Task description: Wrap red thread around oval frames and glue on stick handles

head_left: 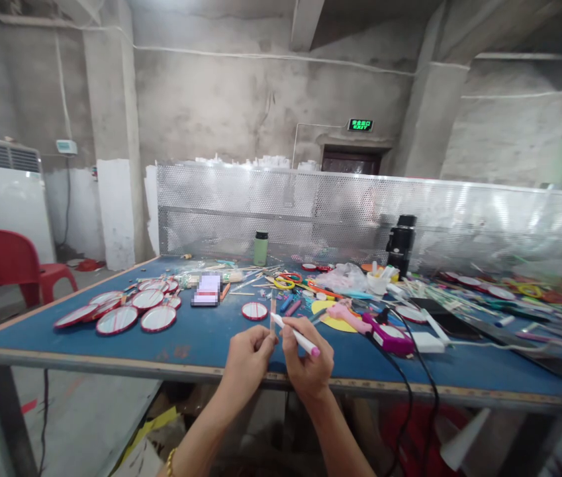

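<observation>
My left hand [248, 358] is closed in a pinch on a thin wooden stick [273, 311] that stands upright in front of me, above the near edge of the blue table [196, 344]. My right hand [308, 361] is closed round a white marker with a pink end [294, 335], and its tip touches the stick. A small round red-rimmed disc [255, 311] lies on the table just beyond my hands.
Several red-rimmed white discs [126, 308] lie at the table's left. A pink glue gun [350, 318], a purple glue gun [390, 336] with black cables, scissors [285, 281], a green bottle [261, 248], a black bottle [400, 244] and craft clutter fill the right. A red chair [7, 265] stands left.
</observation>
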### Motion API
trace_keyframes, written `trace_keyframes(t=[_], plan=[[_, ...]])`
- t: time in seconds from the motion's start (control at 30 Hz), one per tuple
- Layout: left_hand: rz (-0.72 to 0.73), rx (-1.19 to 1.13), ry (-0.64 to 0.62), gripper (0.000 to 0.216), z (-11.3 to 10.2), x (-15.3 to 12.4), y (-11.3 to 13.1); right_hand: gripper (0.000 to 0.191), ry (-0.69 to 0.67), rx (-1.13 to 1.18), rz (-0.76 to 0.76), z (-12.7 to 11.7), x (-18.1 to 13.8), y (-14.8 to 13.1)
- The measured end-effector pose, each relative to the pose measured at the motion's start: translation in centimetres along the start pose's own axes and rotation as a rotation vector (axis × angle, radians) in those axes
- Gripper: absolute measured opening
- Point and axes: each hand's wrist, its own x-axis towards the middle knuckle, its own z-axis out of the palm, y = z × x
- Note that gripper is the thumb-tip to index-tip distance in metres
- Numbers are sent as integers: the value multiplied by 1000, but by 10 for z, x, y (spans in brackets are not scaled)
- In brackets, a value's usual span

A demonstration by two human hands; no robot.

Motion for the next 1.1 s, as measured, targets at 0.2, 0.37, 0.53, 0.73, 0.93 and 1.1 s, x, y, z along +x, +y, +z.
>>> trace_keyframes(t=[0.2,0.37,0.53,0.73,0.93,1.1], plan=[[-6,0,-7,33,0,1,0,19,6,5,7,-1,-2,1],[-16,4,-8,33,-1,0,4,19,18,8,9,0,-2,2],[-24,5,-4,33,-2,0,3,19,16,12,0,-1,-2,1],[-34,-16,-8,30,-1,1,0,18,30,-3,-14,-2,-1,-1],[-28,-19,-3,31,-1,1,-1,17,39,1,-20,-1,0,-1],[-32,-11,-1,32,-1,1,-2,16,36,-5,-14,-1,0,0]])
